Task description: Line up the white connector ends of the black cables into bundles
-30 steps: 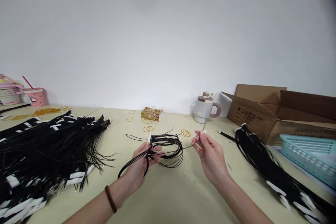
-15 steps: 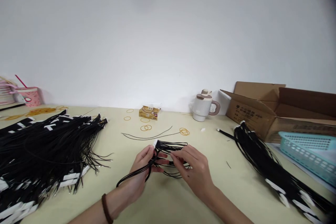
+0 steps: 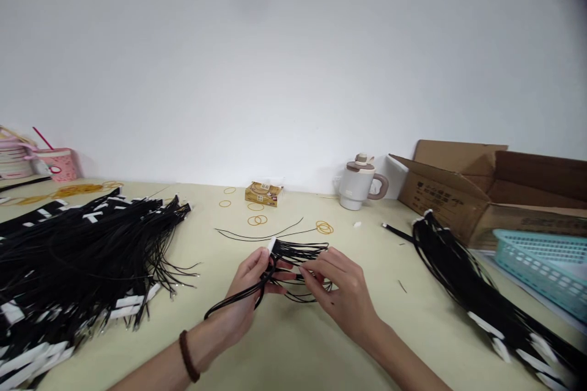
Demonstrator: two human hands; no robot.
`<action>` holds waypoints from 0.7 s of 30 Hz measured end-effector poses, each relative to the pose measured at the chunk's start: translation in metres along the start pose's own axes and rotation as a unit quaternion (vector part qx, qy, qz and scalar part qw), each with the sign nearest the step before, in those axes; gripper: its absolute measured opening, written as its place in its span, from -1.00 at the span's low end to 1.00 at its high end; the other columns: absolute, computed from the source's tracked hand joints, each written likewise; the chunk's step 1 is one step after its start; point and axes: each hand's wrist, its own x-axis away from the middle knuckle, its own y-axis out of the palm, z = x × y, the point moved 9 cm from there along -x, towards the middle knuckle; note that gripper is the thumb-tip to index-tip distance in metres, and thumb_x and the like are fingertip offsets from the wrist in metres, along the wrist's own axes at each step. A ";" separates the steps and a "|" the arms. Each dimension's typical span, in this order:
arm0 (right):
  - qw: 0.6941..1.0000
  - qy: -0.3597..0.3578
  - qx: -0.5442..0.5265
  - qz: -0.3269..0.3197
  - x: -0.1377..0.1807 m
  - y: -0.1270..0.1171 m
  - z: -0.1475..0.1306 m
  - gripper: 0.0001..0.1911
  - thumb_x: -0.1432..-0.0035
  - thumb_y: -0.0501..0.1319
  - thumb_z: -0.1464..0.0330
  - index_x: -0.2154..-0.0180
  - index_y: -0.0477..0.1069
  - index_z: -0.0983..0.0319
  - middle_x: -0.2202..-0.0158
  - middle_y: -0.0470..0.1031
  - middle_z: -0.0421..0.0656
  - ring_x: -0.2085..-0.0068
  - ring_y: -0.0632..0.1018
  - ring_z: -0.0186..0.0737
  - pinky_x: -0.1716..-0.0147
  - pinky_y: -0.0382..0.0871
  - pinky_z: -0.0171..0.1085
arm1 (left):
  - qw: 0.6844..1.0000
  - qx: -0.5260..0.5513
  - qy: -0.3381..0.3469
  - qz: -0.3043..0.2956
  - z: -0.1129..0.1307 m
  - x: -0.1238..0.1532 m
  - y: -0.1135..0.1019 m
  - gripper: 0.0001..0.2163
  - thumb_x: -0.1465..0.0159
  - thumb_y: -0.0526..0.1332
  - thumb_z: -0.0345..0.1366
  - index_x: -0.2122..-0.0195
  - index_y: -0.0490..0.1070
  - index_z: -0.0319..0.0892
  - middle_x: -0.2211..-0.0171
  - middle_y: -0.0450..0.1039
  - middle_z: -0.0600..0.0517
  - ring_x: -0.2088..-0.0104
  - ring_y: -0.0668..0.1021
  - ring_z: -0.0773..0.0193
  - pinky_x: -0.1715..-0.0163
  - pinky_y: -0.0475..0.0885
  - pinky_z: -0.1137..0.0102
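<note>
My left hand, with a brown band on its wrist, is closed on a black wire harness just below its white connector. Part of the cable loops back over the left palm and wrist. On the other side, my right hand pinches the thin black wires that fan out from the connector; its fingertips partly hide them. Both hands are above the table, close together. Two loose black wires lie just beyond the harness, beside several rubber bands.
A large heap of black harnesses covers the left side. At right lie another harness bundle, a turquoise basket and an open cardboard box. Along the wall stand a lidded mug, a small gold box and a pink cup.
The view has shifted slightly, so the table items appear a little farther right. Both hands keep their hold on the harness; its connector is tilted slightly more upright.
</note>
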 end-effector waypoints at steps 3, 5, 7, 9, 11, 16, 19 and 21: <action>1.000 0.012 -0.008 -0.002 -0.001 -0.001 0.002 -0.84 -0.15 0.07 0.45 0.43 0.39 0.24 0.62 0.28 -0.24 0.55 0.27 -0.37 0.55 0.15 -0.36 | 1.000 0.000 0.003 -0.002 0.001 0.000 0.000 -0.68 -0.13 0.14 -0.08 0.29 0.40 -0.27 0.23 0.48 -0.15 0.28 0.52 0.13 0.42 0.37 0.37; 0.999 0.026 -0.017 -0.007 -0.001 -0.001 0.004 -0.84 -0.15 0.07 0.44 0.43 0.38 0.24 0.62 0.28 -0.24 0.55 0.26 -0.37 0.53 0.15 -0.35 | 1.000 0.003 0.005 -0.001 0.002 0.000 0.000 -0.67 -0.13 0.15 -0.07 0.27 0.41 -0.27 0.23 0.48 -0.15 0.28 0.53 0.14 0.43 0.38 0.37; 0.998 0.049 -0.028 -0.015 0.000 0.001 0.008 -0.84 -0.15 0.08 0.43 0.45 0.38 0.24 0.62 0.27 -0.25 0.54 0.26 -0.37 0.52 0.15 -0.35 | 1.000 0.002 0.005 -0.002 0.002 0.000 0.001 -0.67 -0.13 0.14 -0.08 0.25 0.41 -0.26 0.24 0.49 -0.15 0.29 0.53 0.14 0.44 0.38 0.37; 0.996 0.070 -0.041 -0.025 0.001 0.002 0.012 -0.83 -0.15 0.08 0.42 0.46 0.37 0.24 0.62 0.26 -0.25 0.53 0.26 -0.37 0.51 0.15 -0.34 | 1.000 0.001 0.003 -0.004 0.001 0.000 0.001 -0.67 -0.14 0.13 -0.08 0.25 0.41 -0.26 0.24 0.49 -0.15 0.29 0.53 0.14 0.44 0.38 0.37; 0.995 0.085 -0.052 -0.030 0.002 0.003 0.014 -0.83 -0.15 0.09 0.41 0.47 0.36 0.24 0.62 0.25 -0.25 0.53 0.26 -0.36 0.51 0.15 -0.34 | 1.000 0.004 0.004 -0.008 0.000 0.000 0.001 -0.67 -0.14 0.14 -0.09 0.24 0.41 -0.27 0.23 0.49 -0.15 0.29 0.54 0.13 0.45 0.37 0.38; 0.990 0.120 -0.069 -0.029 0.003 0.004 0.020 -0.81 -0.14 0.09 0.38 0.51 0.35 0.23 0.63 0.24 -0.26 0.52 0.26 -0.35 0.51 0.15 -0.34 | 1.000 0.010 0.006 -0.020 0.000 0.000 0.002 -0.70 -0.15 0.14 -0.11 0.28 0.38 -0.27 0.25 0.49 -0.17 0.31 0.55 0.12 0.44 0.37 0.37; 0.988 0.135 -0.071 -0.033 0.004 0.004 0.023 -0.79 -0.14 0.09 0.37 0.52 0.32 0.23 0.63 0.24 -0.26 0.52 0.26 -0.35 0.51 0.15 -0.34 | 1.000 0.005 0.002 -0.018 0.001 0.001 0.003 -0.73 -0.15 0.14 -0.12 0.30 0.36 -0.26 0.26 0.49 -0.15 0.31 0.55 0.12 0.44 0.37 0.38; 0.988 0.135 -0.069 -0.037 0.004 0.005 0.022 -0.79 -0.14 0.09 0.37 0.53 0.32 0.24 0.63 0.24 -0.26 0.52 0.25 -0.35 0.51 0.14 -0.33 | 1.000 0.003 -0.002 -0.015 0.002 0.002 0.004 -0.74 -0.15 0.15 -0.13 0.30 0.35 -0.25 0.25 0.50 -0.14 0.31 0.55 0.13 0.45 0.37 0.39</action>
